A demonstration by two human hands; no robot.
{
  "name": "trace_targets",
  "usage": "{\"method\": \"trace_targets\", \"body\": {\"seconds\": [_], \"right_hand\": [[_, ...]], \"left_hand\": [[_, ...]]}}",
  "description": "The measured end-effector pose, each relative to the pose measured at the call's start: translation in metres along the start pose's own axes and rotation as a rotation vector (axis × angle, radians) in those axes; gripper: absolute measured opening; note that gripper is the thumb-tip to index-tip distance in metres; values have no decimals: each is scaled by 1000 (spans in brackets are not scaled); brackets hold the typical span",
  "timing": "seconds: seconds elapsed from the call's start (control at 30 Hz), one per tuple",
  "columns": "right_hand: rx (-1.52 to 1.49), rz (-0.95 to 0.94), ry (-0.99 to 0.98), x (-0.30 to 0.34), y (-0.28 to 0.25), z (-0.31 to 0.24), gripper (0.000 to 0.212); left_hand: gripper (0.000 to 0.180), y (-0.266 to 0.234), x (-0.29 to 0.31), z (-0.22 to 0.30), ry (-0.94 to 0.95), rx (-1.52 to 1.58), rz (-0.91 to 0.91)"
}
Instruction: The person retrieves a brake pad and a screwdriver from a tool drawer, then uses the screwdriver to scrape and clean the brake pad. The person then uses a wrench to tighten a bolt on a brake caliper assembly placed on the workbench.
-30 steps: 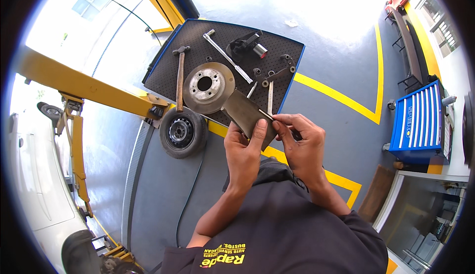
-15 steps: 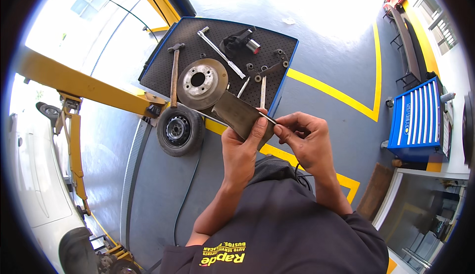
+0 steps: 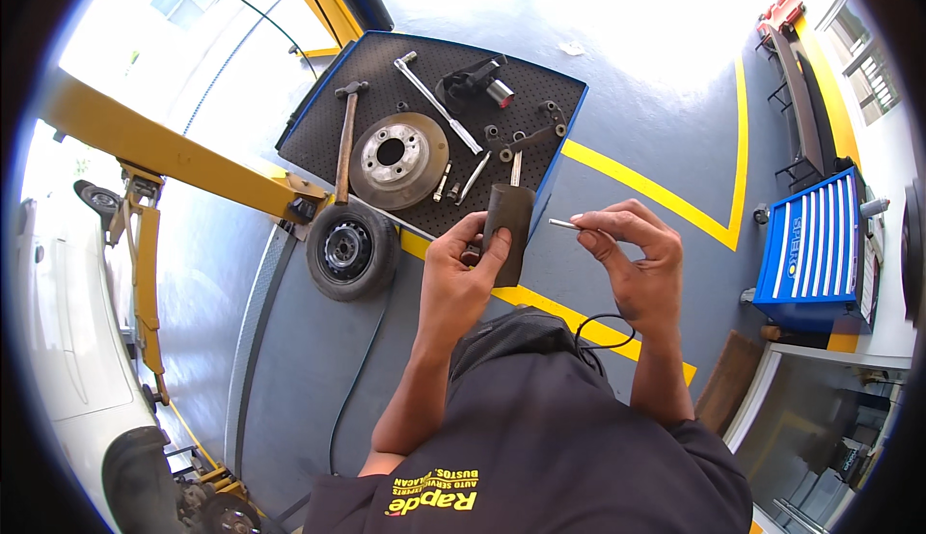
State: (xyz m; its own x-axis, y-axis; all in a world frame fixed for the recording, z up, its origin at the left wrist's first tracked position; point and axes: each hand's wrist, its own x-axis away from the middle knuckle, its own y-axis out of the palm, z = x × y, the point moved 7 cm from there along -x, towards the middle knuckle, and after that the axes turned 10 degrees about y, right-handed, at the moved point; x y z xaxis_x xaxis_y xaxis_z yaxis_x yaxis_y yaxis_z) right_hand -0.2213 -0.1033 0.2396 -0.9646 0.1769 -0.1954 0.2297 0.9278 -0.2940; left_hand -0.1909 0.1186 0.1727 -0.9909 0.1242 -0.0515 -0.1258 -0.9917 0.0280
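- The left hand (image 3: 458,262) has its grip clamped on a dark brown flexible sheet (image 3: 510,220), thumb pressed flat against the near face and fingers behind it.
- The sheet is bent into a curve and stands roughly upright in front of the person, its top overlapping the near edge of the desk (image 3: 318,163) in the view.
- The right hand (image 3: 644,269) has its grip pinched together on a slim silver pin (image 3: 563,223), held near one end between thumb and forefinger; the other end points left toward the sheet, a gap between them.
- On the desk's black perforated mat lies a brake disc (image 3: 424,175), with a ball-peen hammer (image 3: 348,143) just beside its left side.
- A long chrome socket handle (image 3: 436,100) lies slantwise beyond the disc, near a black part with a silver cylinder (image 3: 500,93).
- To the right are a dark metal bracket (image 3: 542,142) and a wrench (image 3: 517,165), whose lower end is hidden by the sheet.
- A slim silver rod (image 3: 474,177) and a short silver bolt-like piece (image 3: 442,183) lie between disc and wrench.
- A wheel with its tyre (image 3: 374,278) is on the floor (image 3: 637,172), near the desk's left end.
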Motion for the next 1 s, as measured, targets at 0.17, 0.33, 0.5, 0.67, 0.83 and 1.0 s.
{"method": "trace_targets", "body": {"seconds": [0.17,0.33,0.5,0.67,0.83,1.0], "right_hand": [[159,-67,-192,-13,3,-14,22],[282,-96,-303,-12,2,-14,19],[427,-126,-537,-5,3,-22,15],[459,-151,-530,-4,11,-18,17],[-9,-15,132,1,6,17,27],[-186,-125,282,12,38,33,35]], "left_hand": [[27,5,-1,21,97,-79,-85],[34,-7,-3,19,3,-76,-167],[26,-11,-5,20,-58,-57,-249],[26,-9,-2,27,0,-55,-278],[29,-7,-1,14,-40,161,-145],[23,16,12,4,-56,281,-38]]}}
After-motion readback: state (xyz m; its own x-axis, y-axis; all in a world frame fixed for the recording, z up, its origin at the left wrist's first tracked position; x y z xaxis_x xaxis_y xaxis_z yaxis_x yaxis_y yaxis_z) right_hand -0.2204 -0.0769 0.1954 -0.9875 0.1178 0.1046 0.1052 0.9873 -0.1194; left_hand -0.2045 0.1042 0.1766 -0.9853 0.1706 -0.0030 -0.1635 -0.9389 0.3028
